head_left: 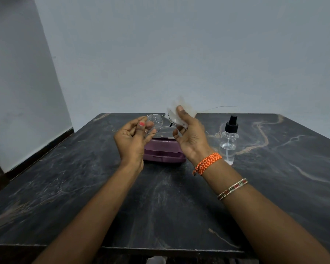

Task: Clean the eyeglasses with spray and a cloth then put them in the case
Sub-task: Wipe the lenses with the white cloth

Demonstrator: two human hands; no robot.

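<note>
Forearms, two, bare, reaching out over a dark marbled table (pixel 65 187); right wrist carries an orange woven band (pixel 208 162) and a beaded bangle (pixel 232 188).

Left hand (pixel 131 141): fingers curled, pinching the rim of one lens of the eyeglasses (pixel 154 123), held up above the table.

Right hand (pixel 189 134): thumb and fingers closed on a pale cloth (pixel 181 109) folded over the other lens.

Eyeglasses: thin wire frame, clear lenses, droplets visible on the exposed lens. Judged light, springy and easily bent; lenses wet, so likely slippery. Best held by the rim or bridge, with only gentle pressure through the cloth, never by twisting the temple arm.

Case (pixel 164 151): purple, hard-shelled, on the table directly below the hands; whether it is latched cannot be told.

Spray bottle (pixel 229 141): clear, black pump top, upright, standing right of the case, untouched.

Wiping appears under way; casing not yet done.
</note>
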